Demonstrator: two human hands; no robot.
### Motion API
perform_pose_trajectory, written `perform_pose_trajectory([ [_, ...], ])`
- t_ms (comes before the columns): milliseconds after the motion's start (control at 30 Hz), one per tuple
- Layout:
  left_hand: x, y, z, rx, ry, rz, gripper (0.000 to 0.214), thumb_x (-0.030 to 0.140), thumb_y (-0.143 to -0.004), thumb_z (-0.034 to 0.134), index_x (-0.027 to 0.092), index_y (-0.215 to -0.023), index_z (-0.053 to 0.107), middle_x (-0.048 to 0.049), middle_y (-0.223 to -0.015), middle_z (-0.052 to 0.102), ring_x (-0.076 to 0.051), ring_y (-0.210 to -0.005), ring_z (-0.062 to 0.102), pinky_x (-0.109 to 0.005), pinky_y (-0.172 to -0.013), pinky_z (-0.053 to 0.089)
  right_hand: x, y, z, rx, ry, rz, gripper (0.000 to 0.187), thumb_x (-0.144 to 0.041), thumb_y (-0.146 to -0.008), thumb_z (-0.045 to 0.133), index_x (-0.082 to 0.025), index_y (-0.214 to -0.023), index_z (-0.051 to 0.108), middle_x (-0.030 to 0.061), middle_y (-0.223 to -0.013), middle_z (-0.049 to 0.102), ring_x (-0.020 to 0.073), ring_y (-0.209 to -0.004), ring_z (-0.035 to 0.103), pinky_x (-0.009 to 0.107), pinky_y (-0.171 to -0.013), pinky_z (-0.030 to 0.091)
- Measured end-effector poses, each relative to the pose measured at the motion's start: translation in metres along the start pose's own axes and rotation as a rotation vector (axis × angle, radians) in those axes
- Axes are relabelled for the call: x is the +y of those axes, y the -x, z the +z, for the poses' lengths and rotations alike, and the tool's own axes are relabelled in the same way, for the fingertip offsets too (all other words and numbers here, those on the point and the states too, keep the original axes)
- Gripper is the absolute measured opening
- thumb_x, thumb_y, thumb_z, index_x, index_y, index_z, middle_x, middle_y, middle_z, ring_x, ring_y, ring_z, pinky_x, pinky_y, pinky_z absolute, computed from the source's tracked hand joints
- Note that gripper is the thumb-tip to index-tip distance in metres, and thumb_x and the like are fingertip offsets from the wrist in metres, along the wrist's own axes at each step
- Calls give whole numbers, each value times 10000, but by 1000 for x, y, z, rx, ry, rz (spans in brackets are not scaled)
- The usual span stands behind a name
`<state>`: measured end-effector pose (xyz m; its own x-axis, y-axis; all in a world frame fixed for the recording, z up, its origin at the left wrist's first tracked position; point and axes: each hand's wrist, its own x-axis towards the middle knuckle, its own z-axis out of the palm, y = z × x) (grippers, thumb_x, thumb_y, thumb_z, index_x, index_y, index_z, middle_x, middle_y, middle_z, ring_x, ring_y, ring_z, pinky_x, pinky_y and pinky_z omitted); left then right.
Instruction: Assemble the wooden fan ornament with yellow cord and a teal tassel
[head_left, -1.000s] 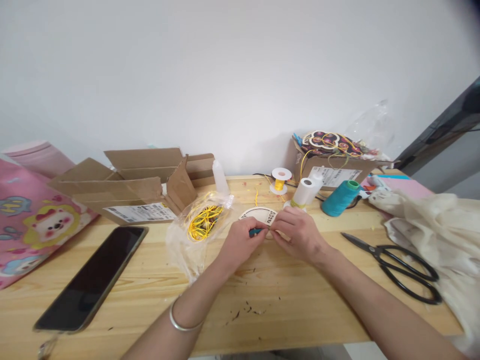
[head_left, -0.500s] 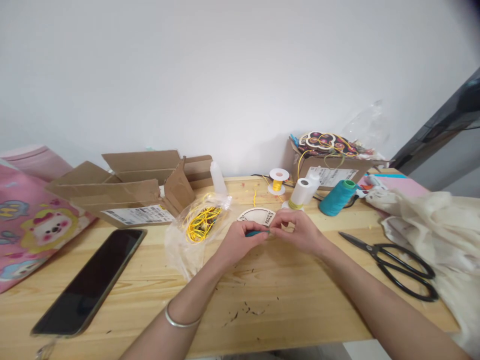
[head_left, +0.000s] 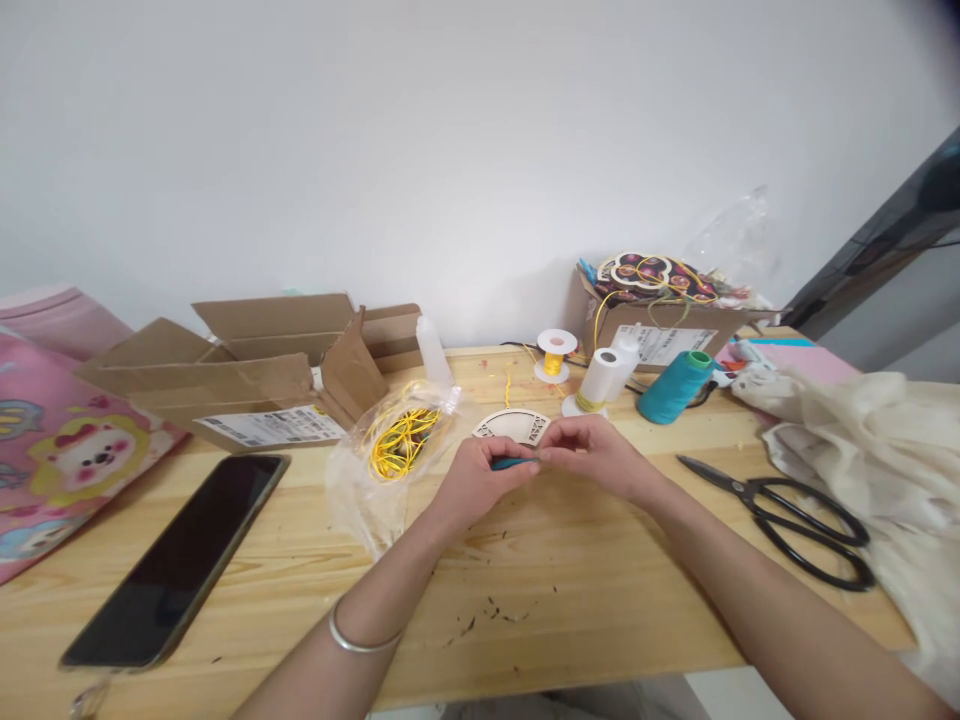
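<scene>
My left hand [head_left: 476, 482] is closed on a small teal thread bundle [head_left: 510, 463], which shows between thumb and fingers. At its right end my right hand [head_left: 592, 455] is pinched, fingertips almost touching the left ones; whatever lies in that pinch is too small to make out. Just beyond both hands lies a pale fan-shaped wooden piece [head_left: 514, 424] with cut-out patterns, partly covered by the fingers. A twisted yellow cord [head_left: 508, 388] runs from its top edge.
Behind stand a yellow cord spool [head_left: 555, 362], a white spool [head_left: 600, 378] and a teal thread cone [head_left: 675, 388]. Black scissors [head_left: 780, 510] lie right, beside cream cloth [head_left: 862, 470]. Leftward are a bag of yellow cord [head_left: 401, 445], a phone [head_left: 180, 560] and an open cardboard box [head_left: 255, 385].
The view has shifted slightly. Both hands stay together at the teal thread bundle; the right fingers have moved slightly and now look more closed.
</scene>
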<state>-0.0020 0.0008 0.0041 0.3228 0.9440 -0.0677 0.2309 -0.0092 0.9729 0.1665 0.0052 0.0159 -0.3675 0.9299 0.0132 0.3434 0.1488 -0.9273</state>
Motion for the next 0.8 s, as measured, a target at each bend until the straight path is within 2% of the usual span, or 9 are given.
perform_pose_trajectory([
  [100, 1, 0, -1, 7, -20, 11, 173, 296, -604, 632, 147, -687, 663, 6, -614, 620, -106, -565, 503, -212, -554, 378, 5, -2, 0, -12, -93, 52, 208, -324, -707, 542, -125, -666, 589, -20, -563, 509, 79, -516, 424, 212, -477, 318],
  [233, 2, 0, -1, 11, 40, -23, 184, 305, -606, 635, 140, -683, 654, 12, -594, 606, -91, -538, 483, -200, -527, 366, 4, -1, 0, -12, -114, 8, 243, -358, -728, 525, -131, -737, 614, 12, -659, 578, 102, -596, 493, 227, -532, 371],
  [500, 6, 3, 1, 22, 150, -79, 201, 316, -591, 648, 144, -693, 657, 10, -612, 616, -91, -531, 491, -193, -500, 361, -6, 1, 1, 69, 63, -165, 93, -233, -670, 609, -155, -712, 637, 9, -640, 603, 92, -555, 477, 221, -520, 389],
  [667, 6, 3, 2, 15, 237, -117, 199, 294, -574, 666, 132, -688, 648, -9, -640, 615, -91, -553, 493, -196, -515, 373, -7, 1, 2, 70, 84, -175, 73, -222, -687, 584, -154, -668, 604, 3, -625, 570, 91, -555, 460, 215, -506, 377],
  [800, 3, 3, 1, -7, 370, -168, 224, 286, -576, 671, 131, -736, 646, 25, -542, 539, -29, -418, 352, -166, -393, 239, -5, 1, 3, 34, -83, -129, 119, -274, -711, 563, -158, -686, 566, -7, -638, 544, 95, -585, 467, 225, -538, 383],
])
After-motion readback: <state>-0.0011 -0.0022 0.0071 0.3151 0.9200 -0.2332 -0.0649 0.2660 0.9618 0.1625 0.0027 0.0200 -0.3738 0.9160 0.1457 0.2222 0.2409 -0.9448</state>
